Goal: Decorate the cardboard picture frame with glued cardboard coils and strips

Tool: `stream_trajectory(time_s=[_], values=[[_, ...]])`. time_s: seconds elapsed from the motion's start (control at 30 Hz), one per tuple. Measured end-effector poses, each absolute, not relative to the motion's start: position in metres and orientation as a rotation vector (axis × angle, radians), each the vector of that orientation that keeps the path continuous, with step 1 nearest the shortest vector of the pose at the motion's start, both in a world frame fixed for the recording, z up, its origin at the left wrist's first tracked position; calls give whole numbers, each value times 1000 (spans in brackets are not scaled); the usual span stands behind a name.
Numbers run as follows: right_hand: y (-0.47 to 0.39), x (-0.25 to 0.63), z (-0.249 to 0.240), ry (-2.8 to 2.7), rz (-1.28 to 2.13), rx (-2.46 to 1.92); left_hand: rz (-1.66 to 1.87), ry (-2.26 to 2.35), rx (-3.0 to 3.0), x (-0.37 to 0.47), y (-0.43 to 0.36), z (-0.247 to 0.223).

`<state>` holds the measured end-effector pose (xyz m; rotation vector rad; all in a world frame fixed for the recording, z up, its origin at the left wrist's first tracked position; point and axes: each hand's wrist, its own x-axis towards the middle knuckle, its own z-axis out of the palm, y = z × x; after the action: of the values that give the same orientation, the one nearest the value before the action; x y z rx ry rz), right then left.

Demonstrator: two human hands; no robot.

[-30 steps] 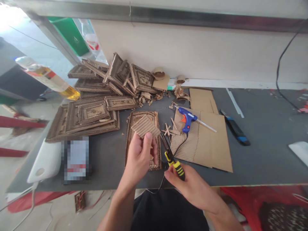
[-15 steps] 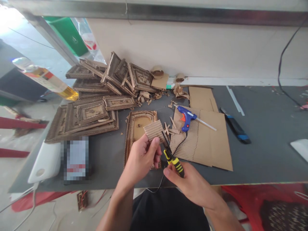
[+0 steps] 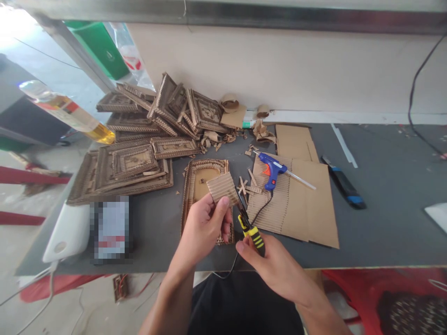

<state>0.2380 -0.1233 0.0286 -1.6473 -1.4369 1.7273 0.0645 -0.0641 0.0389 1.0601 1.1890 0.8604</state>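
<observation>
Between the thumb and fingers of my left hand point(image 3: 209, 221) is a small piece of corrugated cardboard point(image 3: 222, 187), its ridges facing up. My right hand point(image 3: 270, 258) is wrapped round the yellow and black handles of a pair of scissors point(image 3: 252, 231). The dark blades point up and left, at the right edge of the piece; whether they touch it I cannot tell. Beneath my left hand lies a cardboard frame point(image 3: 188, 195) with ridged borders, partly hidden by the hand and the piece. Thin cardboard strips point(image 3: 252, 177) lie just beyond the blades.
A blue glue gun point(image 3: 274, 170) rests on cardboard sheets point(image 3: 310, 200), its cord trailing toward me. Right of them lies a utility knife point(image 3: 344, 184). Stacked cardboard frames point(image 3: 132, 160) fill the left side, near a bottle of yellow liquid point(image 3: 75, 116) and a white power strip point(image 3: 66, 232).
The cardboard piece has shifted slightly left and tilted in my left hand. The scissor blades have come closer together beside its right edge.
</observation>
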Motion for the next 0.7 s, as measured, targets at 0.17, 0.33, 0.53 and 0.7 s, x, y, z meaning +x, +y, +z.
stream_trajectory(time_s=[0.17,0.33,0.53,0.7], values=[[-122,236,29,-1437,1681,-1646,845,1189,1087,65,-62,39],[-122,235,30,-1433,1685,-1569,840,1198,1088,66,-63,38],[-122,231,28,-1474,1570,-1673,817,1203,1111,64,-61,36],[-122,220,13,-1583,1272,-1832,807,1179,1102,61,-57,33]])
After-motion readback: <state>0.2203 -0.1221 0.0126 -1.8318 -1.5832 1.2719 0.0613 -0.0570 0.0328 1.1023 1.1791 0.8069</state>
